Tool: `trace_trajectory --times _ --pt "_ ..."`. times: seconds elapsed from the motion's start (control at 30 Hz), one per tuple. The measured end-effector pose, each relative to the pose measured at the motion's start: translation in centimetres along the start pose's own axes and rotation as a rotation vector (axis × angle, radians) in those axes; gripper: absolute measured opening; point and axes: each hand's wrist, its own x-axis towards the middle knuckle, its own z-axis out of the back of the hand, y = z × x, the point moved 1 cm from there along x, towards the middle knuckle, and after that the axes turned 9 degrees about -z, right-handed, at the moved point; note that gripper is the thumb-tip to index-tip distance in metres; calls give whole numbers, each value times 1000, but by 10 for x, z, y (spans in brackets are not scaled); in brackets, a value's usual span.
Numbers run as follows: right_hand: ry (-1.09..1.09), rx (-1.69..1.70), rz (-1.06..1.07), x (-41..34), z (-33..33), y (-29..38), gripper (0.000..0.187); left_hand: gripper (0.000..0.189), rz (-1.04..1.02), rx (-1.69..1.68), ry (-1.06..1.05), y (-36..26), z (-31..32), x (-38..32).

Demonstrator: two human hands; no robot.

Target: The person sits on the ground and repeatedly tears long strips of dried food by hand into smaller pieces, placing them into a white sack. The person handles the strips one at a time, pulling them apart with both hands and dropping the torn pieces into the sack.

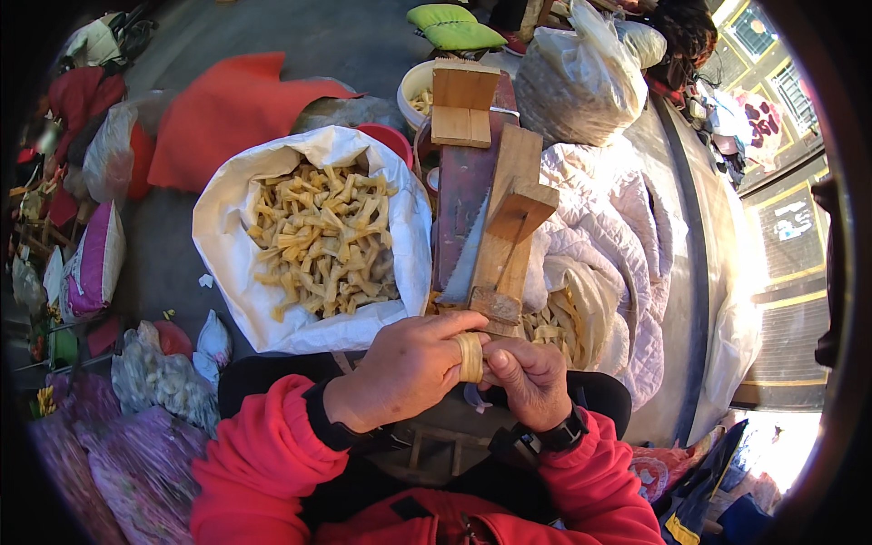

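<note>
A pale yellow, flat strip [471,357], possibly bean-curd skin, is wound in a band around the fingers of my left hand [402,371]. My right hand [535,381] meets it from the other side, its thumb and fingers pinched by the band's right edge. What lies under the fingertips is hidden. Just beyond my hands stands a wooden board with upright blocks [501,252]. To the left, a white woven sack [225,252] with its rim rolled down holds a heap of knotted yellowish strips [327,238]. More strips [548,327] lie in a cloth-lined bundle at the right.
A dark red bench [463,177] carries a second wooden piece [463,102] with a toothed top edge. Behind it is a white bucket [415,95]. A pale quilt [606,225] and a full plastic bag [579,82] lie right. Red cloth [225,116] spreads at far left.
</note>
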Motion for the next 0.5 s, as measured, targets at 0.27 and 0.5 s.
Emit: trace_trajectory --times 0.27,0.5 --pt "77 -270 -93 3 -5 -1 20 6 -178 4 29 8 -1 0" --pt "333 296 -391 -2 2 -7 52 13 26 -445 -246 6 28 0"
